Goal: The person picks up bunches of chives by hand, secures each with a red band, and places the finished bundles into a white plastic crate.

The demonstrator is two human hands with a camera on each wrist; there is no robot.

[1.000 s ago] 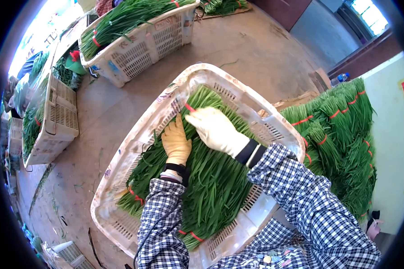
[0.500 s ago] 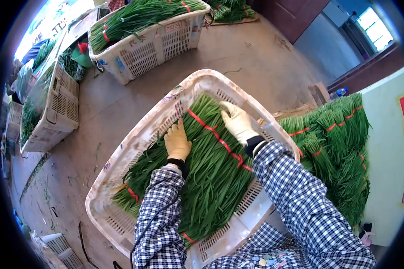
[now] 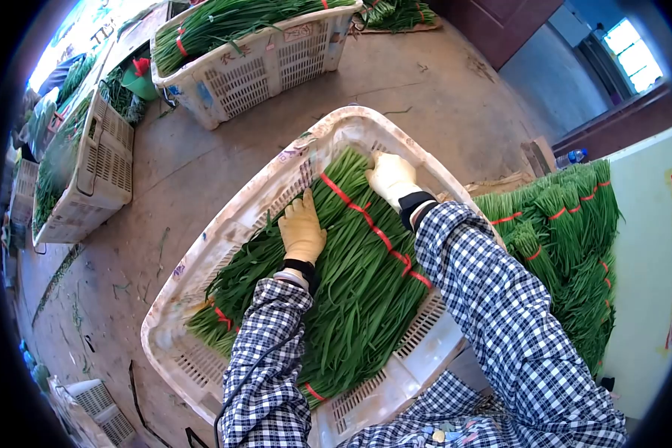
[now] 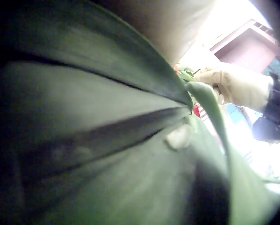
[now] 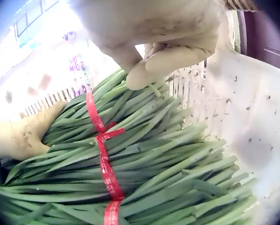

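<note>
Green leafy bundles (image 3: pixel 358 276) with red bands (image 3: pixel 381 237) lie in a pale plastic crate (image 3: pixel 201 246). My gloved left hand (image 3: pixel 302 230) rests flat on the leaves, left of the upper bands, fingers extended. At the upper right, my gloved right hand (image 3: pixel 392 179) is at the pale cut ends. The right wrist view shows the right hand (image 5: pixel 163 33) with thumb and finger pinching at a stalk end, while the left hand (image 5: pixel 22 133) lies across the leaves beyond the red band (image 5: pixel 104 164). Blurred leaves (image 4: pixel 83 98) fill much of the left wrist view.
Banded bundles (image 3: pixel 567 246) are piled to the right beside a pale green panel (image 3: pixel 646 224). Another filled crate (image 3: pixel 254 71) stands on the floor ahead, and one more (image 3: pixel 101 164) at the left. A plastic bottle (image 3: pixel 571 157) is behind the pile.
My right hand has moved from beside the left hand to the bundle's upper right end, uncovering the red bands. The left hand stays on the leaves; the head view has shifted slightly.
</note>
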